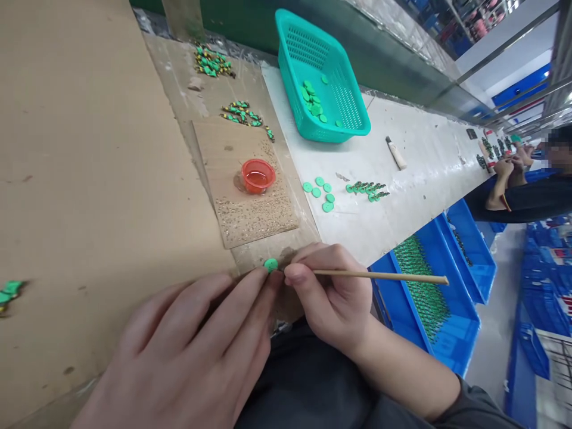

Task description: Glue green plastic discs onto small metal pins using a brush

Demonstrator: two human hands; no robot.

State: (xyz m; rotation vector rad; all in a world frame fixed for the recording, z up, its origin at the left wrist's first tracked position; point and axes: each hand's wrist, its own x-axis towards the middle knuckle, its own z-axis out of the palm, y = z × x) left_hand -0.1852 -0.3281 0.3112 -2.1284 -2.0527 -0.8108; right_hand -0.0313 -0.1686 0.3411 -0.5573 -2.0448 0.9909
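Note:
My left hand (201, 345) pinches a small green disc (270, 264) between thumb and fingers at the table's near edge. A thin wooden stick (384, 276) is held like a pencil by my right hand (333, 292). The stick's working end meets the area beside the disc, partly hidden by my fingertips. Just beyond, a small red cup (258, 177) with liquid in it stands on a speckled piece of cardboard (232, 217). Loose green discs (316, 192) lie to the right of the cardboard.
A teal basket (357, 128) holding several green discs stands at the back. Small green-and-yellow pieces (212, 62) lie at the back left. A white tube (395, 153) rests on the table. Blue bins (460, 342) stand at the right, and a co-worker (527, 190) sits further along.

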